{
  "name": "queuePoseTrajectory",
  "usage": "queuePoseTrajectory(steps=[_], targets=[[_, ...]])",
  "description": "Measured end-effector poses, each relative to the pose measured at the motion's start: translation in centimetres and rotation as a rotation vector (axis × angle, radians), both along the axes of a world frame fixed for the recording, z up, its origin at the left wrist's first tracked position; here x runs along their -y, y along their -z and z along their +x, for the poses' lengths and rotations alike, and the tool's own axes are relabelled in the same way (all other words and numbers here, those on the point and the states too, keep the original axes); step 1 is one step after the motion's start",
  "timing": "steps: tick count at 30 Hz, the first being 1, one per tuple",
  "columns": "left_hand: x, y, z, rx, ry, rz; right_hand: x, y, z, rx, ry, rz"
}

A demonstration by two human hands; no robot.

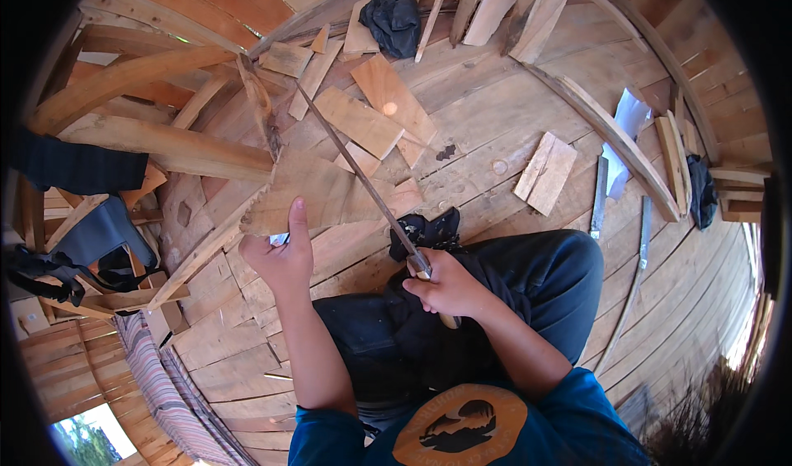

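Both the left hand [285,256] and the right hand [445,283] are filled. By the left, a board [322,187] is gripped at its near edge, with the thumb laid upright against the upper face and the fingers mostly hidden beneath. By the right, closed around a pale handle [451,322], a long narrow blade [363,178] is held, slanted away and to the left. The board's right-hand part is crossed by the blade in view; whether the two are touching cannot be told. The board is held in front of the knees, left of the blade.

Just beyond the right hand, a black cloth [423,228] is seen beside the dark trousers [540,280]. Above these, a blue shirt [582,416] is worn.

Farther out, the plank floor [483,202] is strewn with wood. Several offcuts [356,122] are scattered beyond the board, some overlapped, and a separate short piece [544,173] is left to the right. By the far wall, a black bag [390,19] is set down near leaning planks [495,8].

On the right, a curved beam [606,136] is laid near a pale blue sheet [631,122]. On the left, a dark garment [78,161] is draped over timber [177,148], above a grey-blue chair [106,225]. Striped fabric [161,392] is spread nearer, beside a bright window [95,435].
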State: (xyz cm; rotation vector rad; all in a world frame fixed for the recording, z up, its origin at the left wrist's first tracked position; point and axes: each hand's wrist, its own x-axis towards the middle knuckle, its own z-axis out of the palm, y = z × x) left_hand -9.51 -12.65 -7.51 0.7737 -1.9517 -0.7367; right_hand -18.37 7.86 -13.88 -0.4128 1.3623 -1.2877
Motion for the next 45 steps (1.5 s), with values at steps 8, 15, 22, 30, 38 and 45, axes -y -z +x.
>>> queuePoseTrajectory(steps=[8,15,22,30,38,45], targets=[[0.1,1.5,0.4,-0.016,-0.032,-0.028,0.8,1.0,-1.4,-0.098,-0.046,0.117],[-0.1,2.0,1.1,-0.041,-0.042,-0.065,1.1,-0.2,-0.9,-0.033,0.005,0.104],[-0.3,2.1,1.0,-0.049,-0.035,-0.043,1.2,-0.2,-1.8,-0.016,-0.039,0.179],[-0.7,1.9,0.6,0.009,0.015,-0.107,0.5,0.1,-2.3,0.01,-0.014,0.195],[-0.8,2.0,0.9,0.002,0.038,-0.133,0.0,-0.6,-1.3,0.016,0.005,0.14],[-0.8,2.4,1.1,-0.055,0.016,-0.048,0.3,-1.7,-1.0,-0.042,0.01,0.172]])
